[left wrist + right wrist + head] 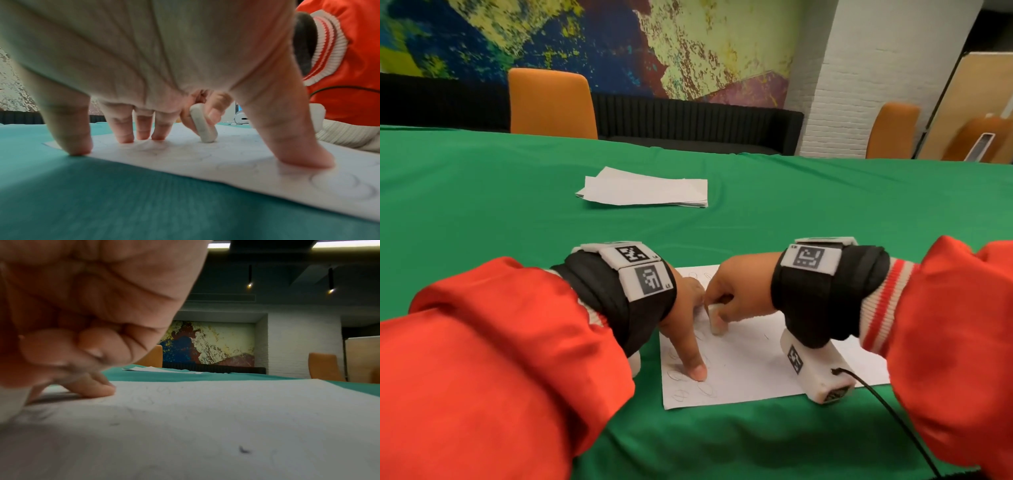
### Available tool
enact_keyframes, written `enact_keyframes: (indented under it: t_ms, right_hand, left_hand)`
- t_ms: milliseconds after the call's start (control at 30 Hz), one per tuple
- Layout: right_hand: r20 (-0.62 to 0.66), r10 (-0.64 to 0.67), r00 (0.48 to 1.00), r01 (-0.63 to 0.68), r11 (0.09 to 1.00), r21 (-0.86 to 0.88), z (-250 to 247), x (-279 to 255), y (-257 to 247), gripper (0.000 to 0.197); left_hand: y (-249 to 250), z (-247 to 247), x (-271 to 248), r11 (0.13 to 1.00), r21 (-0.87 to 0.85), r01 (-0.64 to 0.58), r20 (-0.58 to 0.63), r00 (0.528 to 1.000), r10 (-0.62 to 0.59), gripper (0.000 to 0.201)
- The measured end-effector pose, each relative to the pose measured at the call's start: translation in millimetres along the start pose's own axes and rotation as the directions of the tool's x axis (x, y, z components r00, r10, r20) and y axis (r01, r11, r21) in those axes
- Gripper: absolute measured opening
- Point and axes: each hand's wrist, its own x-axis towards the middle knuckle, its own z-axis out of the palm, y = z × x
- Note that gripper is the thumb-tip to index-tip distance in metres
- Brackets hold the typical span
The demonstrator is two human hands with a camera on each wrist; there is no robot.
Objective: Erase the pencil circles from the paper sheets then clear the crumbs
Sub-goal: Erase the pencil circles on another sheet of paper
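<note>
On the green tablecloth (825,212), near edge: one paper sheet (750,356) is lying flat, bearing faint pencil circles (707,390) down its left side, too faint for a sure count; no readable writing is showing on it. One left hand (686,318) is spreading its fingers (125,129) and pressing their tips down on the sheet's left part, the thumb planted beside a circle. One right hand (739,291) is pinching one white eraser (717,320), standing on end with its lower tip touching the paper, just beside the left hand's fingers. Dark eraser crumbs (243,450) are lying on the sheet's right part. Two wrist bands are carrying black-and-white square markers (650,279); their small print is not legible. One loose stack of paper sheets (643,188) is lying farther back, well apart. Two orange chairs (551,102) are standing behind the table.
</note>
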Motion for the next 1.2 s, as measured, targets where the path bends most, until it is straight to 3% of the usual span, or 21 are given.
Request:
enact_keyframes:
  t_ms: [133,300,500,633,700,867,1067,1200]
  right_hand:
    - [0.083,-0.019,0.996,0.017,1.0,0.024,1.1,-5.1,-2.9,0.018]
    - [-0.014,0.077,0.997,-0.077,0.997,0.023,1.2,4.2,4.7,0.019]
    - [0.154,0.04,0.987,-0.049,0.997,0.059,2.2,-5.1,1.9,0.02]
    - [0.015,0.104,0.994,-0.105,0.994,0.036,0.1,3.8,10.4,0.021]
    - [0.005,0.091,0.996,-0.091,0.995,0.033,1.5,1.6,10.4,0.021]
    - [0.156,0.009,0.988,-0.012,1.0,0.019,3.3,-9.8,5.4,0.02]
    - [0.002,0.08,0.997,-0.08,0.996,0.048,1.4,4.9,11.3,0.02]
    - [0.134,0.038,0.99,-0.048,0.996,0.07,4.1,-5.6,9.5,0.019]
  left_hand:
    - [0.5,-0.3,-0.5,1.0,0.006,-0.012,-0.008,1.0,0.012,0.083]
    - [0.7,-0.1,0.6,0.999,0.031,0.009,0.006,1.0,-0.009,0.093]
    - [1.8,-1.4,-1.0,0.997,0.072,0.006,0.005,1.0,-0.007,0.095]
    - [2.9,-2.5,-1.5,0.993,0.117,0.026,0.025,0.999,-0.029,0.101]
    - [2.5,-2.7,-1.0,0.993,0.114,0.027,0.03,0.999,-0.031,0.101]
    - [3.9,-3.1,-0.2,0.99,0.136,0.037,0.029,0.999,-0.042,0.108]
    - [2.1,-3.2,0.8,0.991,0.13,0.036,0.048,0.998,-0.042,0.108]
    - [4.4,-3.7,-1.5,0.989,0.137,0.048,0.036,0.998,-0.053,0.108]
